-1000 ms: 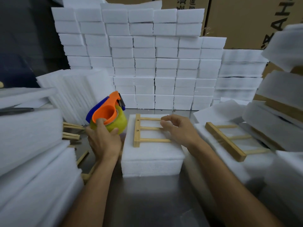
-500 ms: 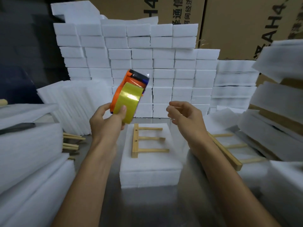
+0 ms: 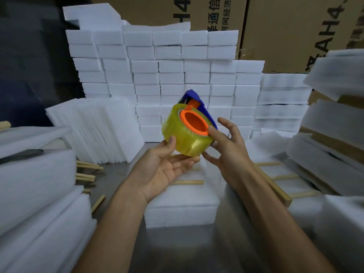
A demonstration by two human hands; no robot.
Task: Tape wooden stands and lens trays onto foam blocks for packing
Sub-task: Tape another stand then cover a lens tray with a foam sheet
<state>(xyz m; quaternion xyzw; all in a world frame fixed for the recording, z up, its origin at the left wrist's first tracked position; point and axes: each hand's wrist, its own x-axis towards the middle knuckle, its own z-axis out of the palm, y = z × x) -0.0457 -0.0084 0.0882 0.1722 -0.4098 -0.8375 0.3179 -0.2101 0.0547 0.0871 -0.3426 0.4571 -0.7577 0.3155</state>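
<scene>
Tape dispenser (image 3: pixel 188 132) is sitting raised at chest level, above the foam block (image 3: pixel 183 203) carrying the wooden stand (image 3: pixel 187 182). Left hand (image 3: pixel 167 170) is cradling the yellow roll from below, fingers loosely curled on it. Right hand (image 3: pixel 226 152) is half-open, fingertips touching the roll's side. Looks like tape-end hunting; next move needs a free end pulled down over stand and block.

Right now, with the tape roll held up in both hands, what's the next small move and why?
Probably find and peel the tape's free end with the right hand: the tape dispenser is cradled by the left hand above the foam block, and no strip is drawn out yet.
</scene>
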